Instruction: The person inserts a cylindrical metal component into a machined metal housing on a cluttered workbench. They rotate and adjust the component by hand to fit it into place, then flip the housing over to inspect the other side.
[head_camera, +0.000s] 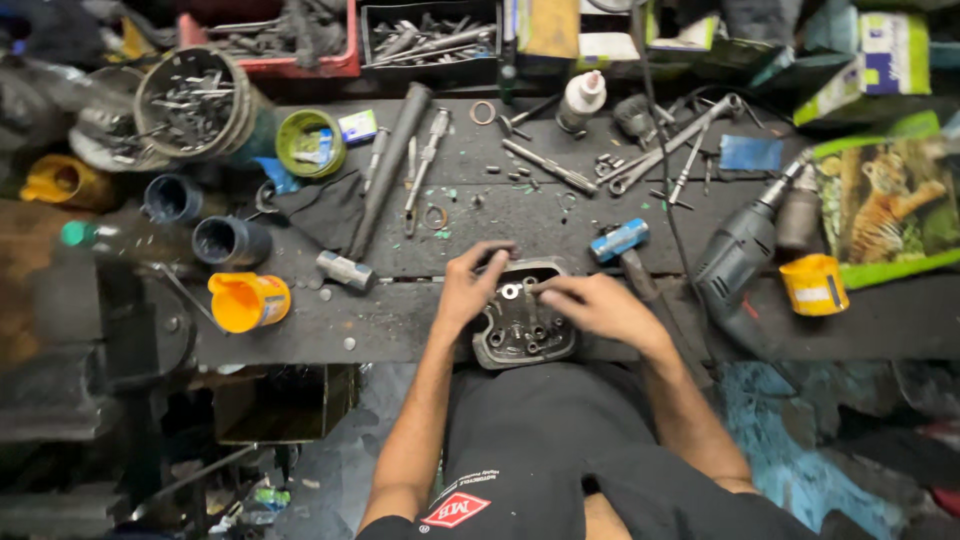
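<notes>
We grip the metal engine casting (522, 322): left hand (468, 285) clamped at its 10 o'clock edge, right hand (590, 303) pinching atop. Likely heavy, rigid, oily; hold its rim.

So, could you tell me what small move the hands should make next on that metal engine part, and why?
Probably press the right hand fingertips down to seat the small piece they pinch over the cylinder head. The left hand already grips the head's top left edge, steadying it on the workbench, and the right fingertips rest right at its upper face beside a round opening.
</notes>
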